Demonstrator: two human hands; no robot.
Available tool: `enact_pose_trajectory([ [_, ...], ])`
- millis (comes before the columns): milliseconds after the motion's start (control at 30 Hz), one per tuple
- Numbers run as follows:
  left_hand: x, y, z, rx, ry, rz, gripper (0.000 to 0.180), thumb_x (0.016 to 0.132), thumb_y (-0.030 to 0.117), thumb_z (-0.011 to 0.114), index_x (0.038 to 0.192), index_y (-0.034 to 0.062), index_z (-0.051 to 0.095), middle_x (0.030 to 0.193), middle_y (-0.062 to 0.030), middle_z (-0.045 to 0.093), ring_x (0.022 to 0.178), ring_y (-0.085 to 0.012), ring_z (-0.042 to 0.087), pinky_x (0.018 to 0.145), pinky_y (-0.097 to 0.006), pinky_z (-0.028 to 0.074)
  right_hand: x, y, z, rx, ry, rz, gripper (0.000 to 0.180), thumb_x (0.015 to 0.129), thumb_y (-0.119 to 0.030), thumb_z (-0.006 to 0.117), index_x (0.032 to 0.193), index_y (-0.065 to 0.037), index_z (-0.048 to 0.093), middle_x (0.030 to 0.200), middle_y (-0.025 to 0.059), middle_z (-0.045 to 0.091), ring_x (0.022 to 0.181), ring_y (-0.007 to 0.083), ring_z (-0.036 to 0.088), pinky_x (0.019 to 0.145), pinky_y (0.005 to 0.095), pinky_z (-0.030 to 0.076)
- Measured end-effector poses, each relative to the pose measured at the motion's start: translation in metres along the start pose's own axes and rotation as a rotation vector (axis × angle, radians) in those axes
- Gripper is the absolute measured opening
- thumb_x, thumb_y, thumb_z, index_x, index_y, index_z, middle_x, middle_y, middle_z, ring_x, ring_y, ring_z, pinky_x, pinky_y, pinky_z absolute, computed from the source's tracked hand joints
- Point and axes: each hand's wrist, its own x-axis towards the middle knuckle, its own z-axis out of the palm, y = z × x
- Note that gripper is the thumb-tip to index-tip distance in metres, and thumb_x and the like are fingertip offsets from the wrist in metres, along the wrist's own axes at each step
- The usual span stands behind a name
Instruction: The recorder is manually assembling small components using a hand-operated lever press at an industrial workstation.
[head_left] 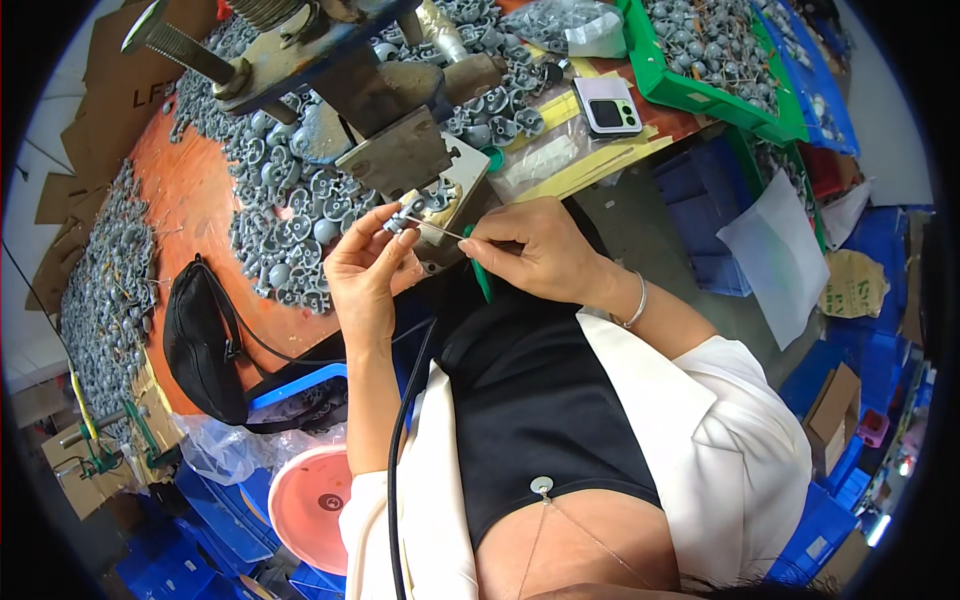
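My left hand (368, 268) pinches a small grey plastic part (400, 219) between thumb and fingertips, in front of the metal press (400, 150). From the right, my right hand (535, 248) is closed on a thin metal rod (440, 230). The rod's far end reaches the grey part; whether it sits inside it I cannot tell. A green strip-like piece (478, 272) shows below my right fingers, and its link to the rod is hidden. Heaps of grey plastic parts (290, 215) lie left of and behind the press.
The orange tabletop (180, 220) bears a black bag (200, 345) near its front edge. A phone (608, 108) lies right of the press, before a green crate (655, 75) of grey parts. A pink basin (310, 500) stands lower left. A black cable (400, 450) crosses my left side.
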Motion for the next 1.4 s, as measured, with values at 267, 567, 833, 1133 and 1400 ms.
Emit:
enact_pose_trajectory([
  [267,0.003,0.007,0.000,0.109,-0.030,0.050,0.033,0.079,-0.007,0.068,0.112,-0.0052,0.061,0.079,-0.0073,0.064,0.062,-0.0106,0.058,0.056,-0.021,0.049,0.003,-0.005,-0.008,-0.039,-0.011,-0.009,0.015,0.080,-0.009,0.066,0.070,0.000,0.060,0.058,0.0088,0.053,0.047,0.0214,0.049,0.046,0.0319,0.035],
  [567,0.008,0.014,-0.010,0.114,-0.212,0.015,0.028,0.079,-0.002,0.068,0.107,-0.0060,0.064,0.087,-0.0062,0.059,0.065,-0.0110,0.056,0.060,-0.022,0.047,0.011,-0.013,-0.022,-0.220,-0.016,-0.147,0.010,0.077,-0.009,0.067,0.071,-0.002,0.063,0.064,0.0093,0.058,0.055,0.0255,0.057,0.050,0.0351,0.042],
  [833,0.003,0.012,0.004,-0.124,-0.194,-0.144,0.033,0.072,-0.011,0.067,0.105,-0.0080,0.064,0.092,-0.0053,0.056,0.068,-0.0110,0.057,0.060,-0.021,0.046,0.013,-0.007,-0.017,-0.176,-0.049,-0.075,0.008,0.077,-0.008,0.066,0.072,-0.003,0.064,0.066,0.0093,0.059,0.057,0.0258,0.058,0.050,0.0352,0.043],
  [1133,0.002,-0.001,0.018,0.777,-0.277,0.747,0.029,0.080,-0.005,0.063,0.109,0.0000,0.067,0.107,-0.0104,0.057,0.084,-0.0165,0.057,0.073,-0.026,0.046,0.014,0.012,-0.007,1.108,-0.218,0.736,0.016,0.091,-0.021,0.061,0.095,-0.006,0.060,0.069,0.0028,0.062,0.054,0.0036,0.052,0.047,0.0174,0.038],
  [1400,-0.005,0.001,-0.003,0.435,0.339,0.561,0.023,0.095,0.006,0.051,0.114,-0.0025,0.063,0.112,-0.0067,0.057,0.101,-0.0119,0.053,0.080,-0.024,0.044,0.014,0.038,0.004,0.658,0.129,0.375,0.010,0.090,-0.012,0.062,0.093,-0.004,0.057,0.075,-0.0012,0.058,0.063,0.0043,0.054,0.055,0.0195,0.043],
])
